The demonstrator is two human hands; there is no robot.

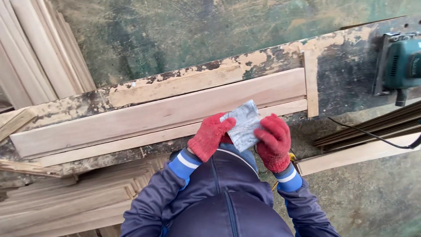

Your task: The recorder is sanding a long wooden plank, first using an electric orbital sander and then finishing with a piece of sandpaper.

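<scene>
Both my hands wear red knit gloves. My left hand [209, 136] and my right hand [274, 141] grip a grey, worn sheet of sandpaper [242, 123] between them, just above my dark blue jacket. The sheet is held in front of a long pale wooden moulding board [153, 115] that lies across a paint-stained workbench [337, 74]. The board butts against a small upright wooden stop [311, 83] at its right end.
A teal power sander [401, 63] sits on the bench at the far right, its black cable [372, 134] trailing down. Pale wooden slats [39, 52] are stacked at upper left. More mouldings [70, 202] lie piled at lower left, and dark strips [372, 129] beside a plank [355, 154] at right.
</scene>
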